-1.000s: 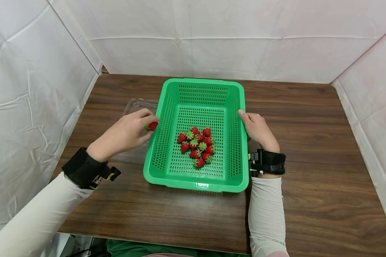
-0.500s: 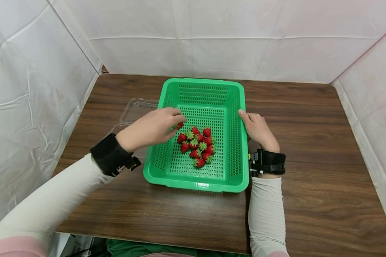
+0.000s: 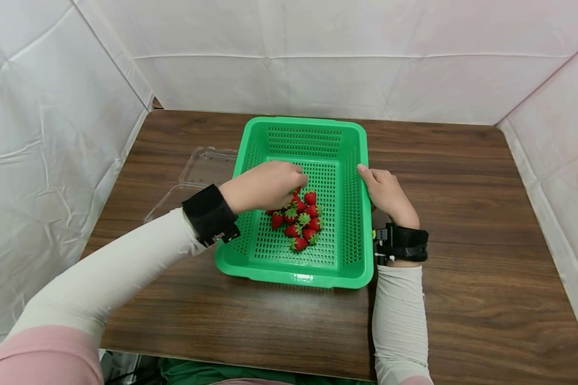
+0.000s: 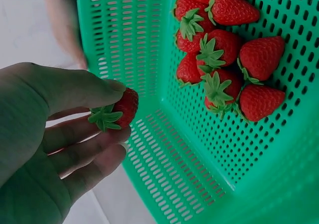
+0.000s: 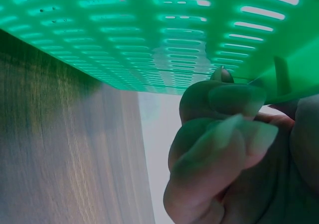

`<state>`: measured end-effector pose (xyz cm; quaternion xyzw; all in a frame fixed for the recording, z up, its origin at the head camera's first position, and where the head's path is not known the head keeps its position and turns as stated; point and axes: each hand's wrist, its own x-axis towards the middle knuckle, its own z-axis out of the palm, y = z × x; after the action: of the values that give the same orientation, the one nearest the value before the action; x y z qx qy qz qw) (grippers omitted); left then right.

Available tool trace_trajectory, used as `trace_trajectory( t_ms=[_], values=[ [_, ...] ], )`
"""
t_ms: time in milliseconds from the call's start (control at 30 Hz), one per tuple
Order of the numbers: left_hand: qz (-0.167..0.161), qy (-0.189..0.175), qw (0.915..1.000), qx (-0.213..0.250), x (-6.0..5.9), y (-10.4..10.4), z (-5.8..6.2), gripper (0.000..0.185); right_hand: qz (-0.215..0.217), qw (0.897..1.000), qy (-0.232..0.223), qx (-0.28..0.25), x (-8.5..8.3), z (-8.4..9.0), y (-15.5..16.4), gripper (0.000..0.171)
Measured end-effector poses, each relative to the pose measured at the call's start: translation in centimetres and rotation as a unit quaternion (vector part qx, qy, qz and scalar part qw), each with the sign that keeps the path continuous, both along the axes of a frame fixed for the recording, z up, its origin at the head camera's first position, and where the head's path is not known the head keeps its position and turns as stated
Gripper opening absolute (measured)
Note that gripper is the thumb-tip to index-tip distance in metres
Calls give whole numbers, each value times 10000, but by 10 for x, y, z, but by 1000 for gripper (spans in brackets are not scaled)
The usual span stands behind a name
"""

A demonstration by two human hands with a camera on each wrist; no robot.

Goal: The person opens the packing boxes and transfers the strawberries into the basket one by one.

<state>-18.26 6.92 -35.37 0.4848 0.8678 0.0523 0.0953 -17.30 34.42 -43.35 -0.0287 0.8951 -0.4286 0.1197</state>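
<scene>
In the head view, a green perforated basket (image 3: 279,276) stands on the table with several red strawberries (image 3: 312,223) grouped on its floor. My left hand (image 3: 272,184) is inside the basket, over the far left side of that group. As the left wrist view shows, its thumb and fingers pinch one strawberry (image 4: 130,107) by its leafy end. That berry is mostly hidden by the hand in the head view. My right hand (image 3: 387,195) grips the basket's right rim, thumb on top. Its curled fingers (image 5: 204,169) lie beneath the rim in the right wrist view.
Left of the basket lies a clear plastic box (image 3: 207,167), partly hidden by my left arm and the basket. The brown wooden table (image 3: 472,256) extends to the right. White sheeting (image 3: 327,80) encloses the back and sides.
My left hand has carried a strawberry rightward from beside the basket's left rim to over the group inside. The right hand and basket have stayed essentially in place.
</scene>
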Motion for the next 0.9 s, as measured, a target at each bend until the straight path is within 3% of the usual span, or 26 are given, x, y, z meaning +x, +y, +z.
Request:
trace_trajectory(
  t_ms=[100,300,433,700,900],
  values=[
    [-43,-218,9995,-244,-4,11,-4,26,7,10000,-24,-23,1,0,1,56],
    [-156,-221,9954,-915,-9,27,-16,20,14,10000,-36,-69,2,-1,1,56],
    [-177,-252,9914,-1269,-12,36,-25,25,-115,9999,9,-60,2,-1,-1,56],
    [-65,-406,9896,-1380,-17,44,-36,23,7,10000,-23,-49,3,0,-2,57],
    [-125,-293,9901,-1367,-18,51,-43,23,66,10000,-41,-47,3,3,-4,57]
  ],
)
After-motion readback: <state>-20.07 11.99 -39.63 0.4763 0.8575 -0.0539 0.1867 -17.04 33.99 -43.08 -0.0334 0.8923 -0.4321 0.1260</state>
